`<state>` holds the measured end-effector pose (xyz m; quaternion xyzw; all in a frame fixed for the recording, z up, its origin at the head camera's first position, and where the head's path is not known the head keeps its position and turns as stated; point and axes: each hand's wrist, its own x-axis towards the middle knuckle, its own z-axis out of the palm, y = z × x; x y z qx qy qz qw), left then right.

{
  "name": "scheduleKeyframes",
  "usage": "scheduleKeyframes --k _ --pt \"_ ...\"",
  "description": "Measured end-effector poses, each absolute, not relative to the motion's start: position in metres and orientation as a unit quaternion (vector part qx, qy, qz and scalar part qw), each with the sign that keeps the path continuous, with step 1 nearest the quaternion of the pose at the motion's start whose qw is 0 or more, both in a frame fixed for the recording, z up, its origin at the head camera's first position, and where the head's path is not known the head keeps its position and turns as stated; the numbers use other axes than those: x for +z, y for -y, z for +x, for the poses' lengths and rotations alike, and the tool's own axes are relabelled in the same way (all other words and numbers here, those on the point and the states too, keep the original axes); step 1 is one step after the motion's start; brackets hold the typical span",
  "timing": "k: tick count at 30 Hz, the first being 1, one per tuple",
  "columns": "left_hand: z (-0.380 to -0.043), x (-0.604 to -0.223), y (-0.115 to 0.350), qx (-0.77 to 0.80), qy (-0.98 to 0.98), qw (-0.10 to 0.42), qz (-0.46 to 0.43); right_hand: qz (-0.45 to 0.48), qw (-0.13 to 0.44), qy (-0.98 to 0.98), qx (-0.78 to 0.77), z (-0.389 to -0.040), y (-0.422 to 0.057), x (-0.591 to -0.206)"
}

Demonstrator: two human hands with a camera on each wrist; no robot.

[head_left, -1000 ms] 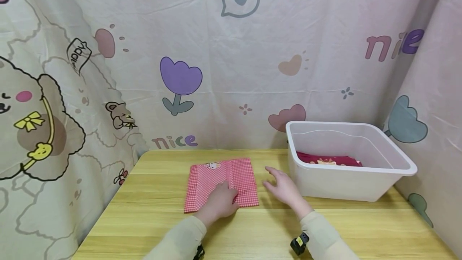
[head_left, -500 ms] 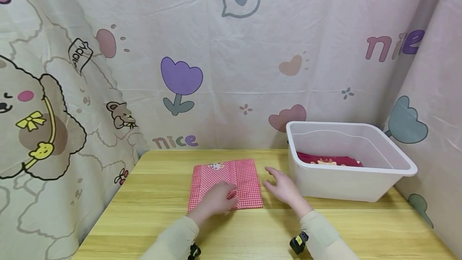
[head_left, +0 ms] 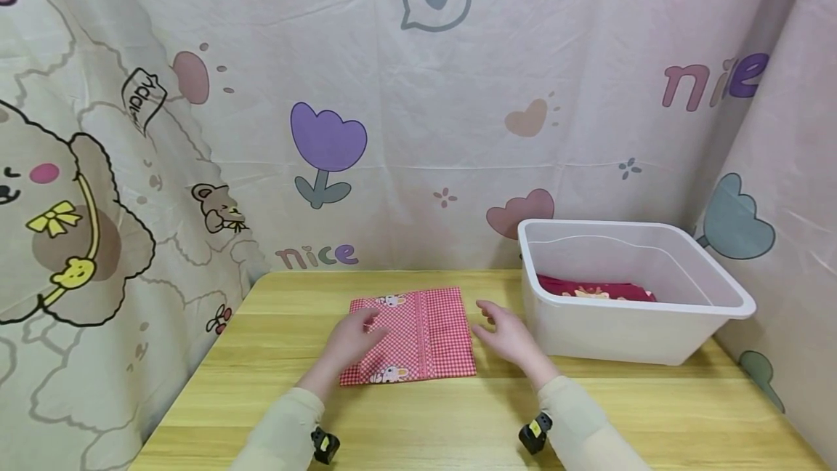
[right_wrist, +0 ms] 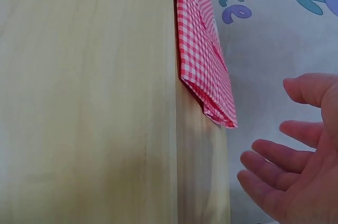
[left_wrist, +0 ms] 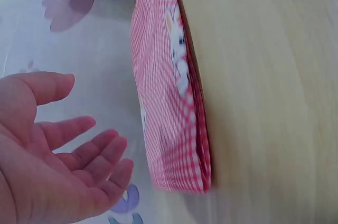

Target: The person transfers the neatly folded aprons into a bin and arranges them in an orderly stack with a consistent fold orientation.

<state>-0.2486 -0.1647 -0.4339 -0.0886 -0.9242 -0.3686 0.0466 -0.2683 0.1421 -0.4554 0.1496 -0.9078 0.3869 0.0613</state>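
Observation:
A folded red-and-white checked cloth with rabbit prints lies flat on the wooden table. My left hand hovers over the cloth's left side in the head view, holding nothing; in the left wrist view its fingers are loosely bent and apart from the cloth. Just off the cloth's right edge, near the white bin, is my right hand, also holding nothing. The right wrist view shows its fingers spread and relaxed, with a gap to the cloth's corner.
At the back right of the table stands a white plastic bin. Dark red printed fabric lies inside it. A patterned curtain hangs behind the table and along both sides.
My left hand has let go of the cloth's lower middle and moved left, uncovering a rabbit print. The cloth has shifted slightly right. My right hand has barely moved.

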Motion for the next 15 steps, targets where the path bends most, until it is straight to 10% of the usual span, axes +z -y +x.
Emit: scheduleKeyframes --k 15 --pt "-0.255 -0.439 0.204 -0.419 0.908 0.006 0.011 0.113 0.018 0.900 0.420 -0.275 -0.132 -0.463"
